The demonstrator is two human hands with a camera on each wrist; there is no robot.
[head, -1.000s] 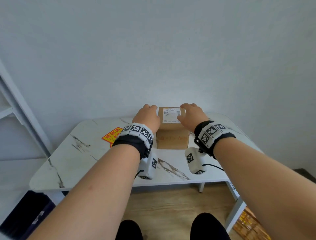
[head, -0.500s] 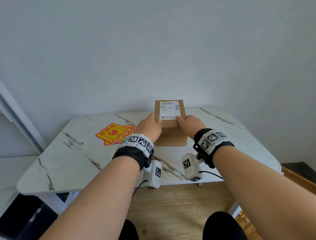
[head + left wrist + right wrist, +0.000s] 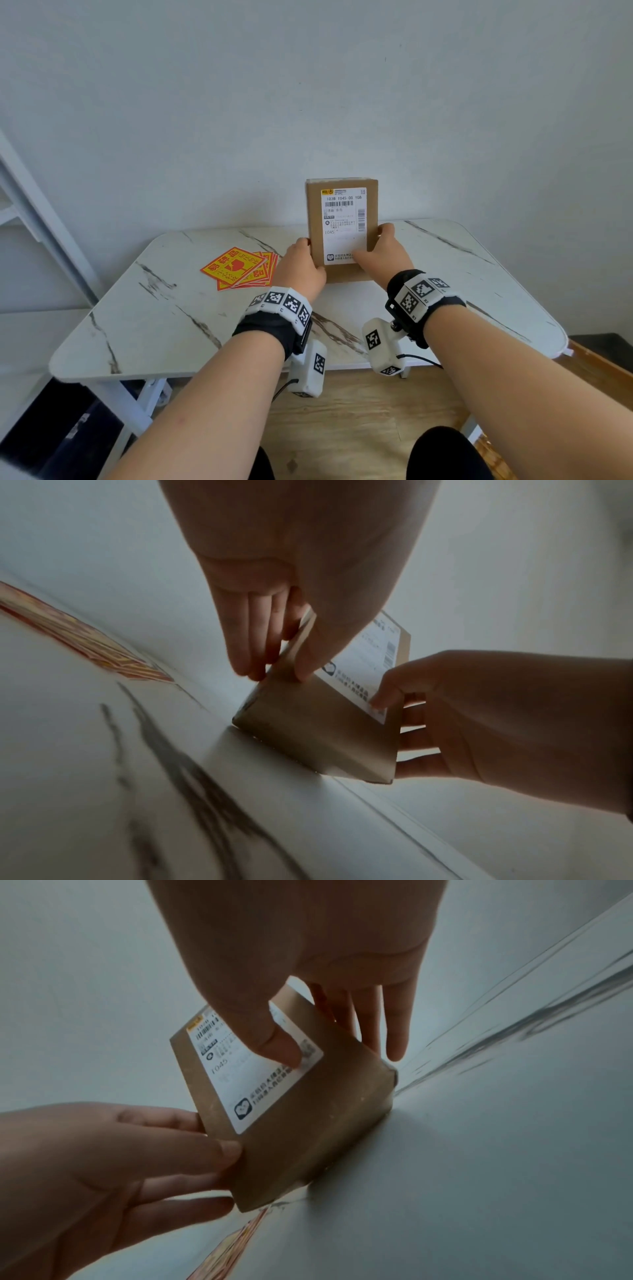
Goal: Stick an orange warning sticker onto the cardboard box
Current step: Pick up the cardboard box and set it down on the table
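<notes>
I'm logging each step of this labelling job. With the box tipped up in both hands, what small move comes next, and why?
Probably lay the cardboard box flat with a bare face up. It stands tilted on its lower edge, the left hand and right hand both grip it, and the orange stickers lie untouched on the table.

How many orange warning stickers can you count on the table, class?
At least 4, in one fanned stack of orange warning stickers on the marble table, left of the cardboard box. Only the top one shows fully; others peek out beneath, and more may be hidden.
</notes>
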